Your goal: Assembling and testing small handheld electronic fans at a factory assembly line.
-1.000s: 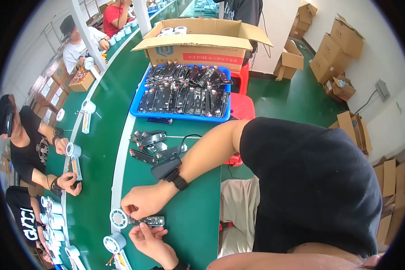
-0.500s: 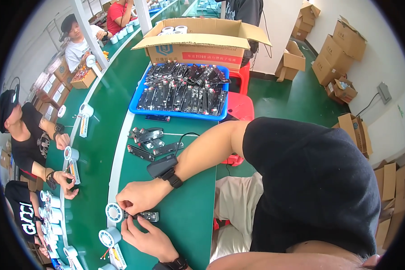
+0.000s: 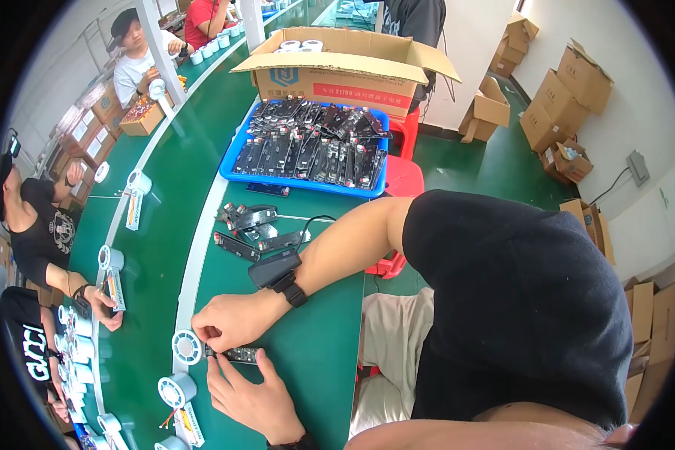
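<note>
The left hand (image 3: pixel 253 397) is nearest, entering from the lower edge, its dark wristband (image 3: pixel 296 441) cut off there. Its thumb stands wide of the other fingers. The forefinger reaches the left end of a narrow dark circuit board (image 3: pixel 241 355) and the thumb lies by the right end; whether they bear on it cannot be told.

The board is located on the green counter (image 3: pixel 319 334), between the two hands and just beside a pale round fan (image 3: pixel 187 347). Its left end is covered by fingers, so any join to the fan is hidden.

The right hand (image 3: pixel 236 322) is over that same end, fingers drawn together narrowly; what they pinch, if anything, cannot be told. A black box-shaped device (image 3: pixel 274 268) is strapped at its wrist.

A second fan (image 3: pixel 176 391) is nearer the lower edge, beside a white printed block (image 3: pixel 187 426); thin wires there are too small to trace.

Farther off, loose dark boards (image 3: pixel 253 227) lie in an overlapping heap, uncountable. Beyond is a blue tray (image 3: pixel 300 187) packed with similar boards, then an open carton (image 3: pixel 337 84) with white round items (image 3: pixel 300 46) partly concealed by its flap. At far left, a co-worker (image 3: pixel 41 232) is partly lost in the dark rim.
</note>
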Available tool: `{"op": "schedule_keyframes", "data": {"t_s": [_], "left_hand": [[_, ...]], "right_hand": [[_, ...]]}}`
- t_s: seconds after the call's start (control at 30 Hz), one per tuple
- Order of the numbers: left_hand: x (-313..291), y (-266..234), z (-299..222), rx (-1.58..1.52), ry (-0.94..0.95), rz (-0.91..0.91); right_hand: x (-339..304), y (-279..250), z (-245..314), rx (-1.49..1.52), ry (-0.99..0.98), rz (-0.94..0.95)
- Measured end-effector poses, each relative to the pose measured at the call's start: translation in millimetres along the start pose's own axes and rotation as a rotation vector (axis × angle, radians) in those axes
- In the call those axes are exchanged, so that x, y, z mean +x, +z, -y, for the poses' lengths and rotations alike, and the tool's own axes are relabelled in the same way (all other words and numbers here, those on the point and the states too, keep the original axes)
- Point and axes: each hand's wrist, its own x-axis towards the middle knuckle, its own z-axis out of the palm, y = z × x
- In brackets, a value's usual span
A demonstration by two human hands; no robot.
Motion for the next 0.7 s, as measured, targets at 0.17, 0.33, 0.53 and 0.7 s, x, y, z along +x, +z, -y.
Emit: {"op": "schedule_keyframes", "data": {"t_s": [0.17, 0.33, 0.53, 0.7], "left_hand": [[-1.3, -0.5, 3.8, -0.059, -0.021, 0.019], [-0.9, 8.8, 5.7, -0.151, -0.028, -0.036], [-0.3, 16.0, 23.2, -0.333, -0.092, -0.037], [-2.8, 14.8, 25.8, -0.337, -0.173, 0.014]], "right_hand": [[-1.1, -0.7, 4.0, 0.0, -0.024, 0.0], [4.4, -19.5, 11.8, -0.12, -0.018, 0.102], [9.8, -36.6, 26.6, 0.052, 0.23, 0.91], [2.4, -40.7, 50.6, -0.113, 0.227, 1.112]]}}
